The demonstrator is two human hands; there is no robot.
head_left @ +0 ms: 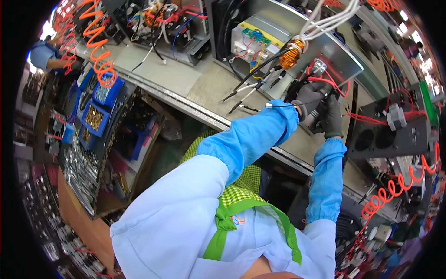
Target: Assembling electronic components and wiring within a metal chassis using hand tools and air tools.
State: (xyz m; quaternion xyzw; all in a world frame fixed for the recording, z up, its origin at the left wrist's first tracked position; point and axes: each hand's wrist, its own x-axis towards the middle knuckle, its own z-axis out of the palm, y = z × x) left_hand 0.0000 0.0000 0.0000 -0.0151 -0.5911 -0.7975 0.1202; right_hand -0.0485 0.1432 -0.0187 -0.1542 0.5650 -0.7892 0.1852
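My left hand (310,98), in a dark grey glove, reaches in at the right part of an open metal chassis (344,60). Its fingers are bent and pressed together beside thick red wires (329,80) and a round silver part (318,66). My right hand (331,115), gloved too, is closed close against the left. Whatever is between the fingers of both hands is hidden by the gloves. Left of them is a copper-wound coil (291,54) with white cables (331,23) running up from it. Black and white wire ends (258,84) hang over the bench beside my left sleeve.
A second chassis (186,46) with loose wires stands at the upper left. Blue bins (95,118) of small metal fasteners are at the left. On the right lies a black fan panel (388,132). Coiled orange hoses (95,39) hang nearby. Another person (44,56) is at far left.
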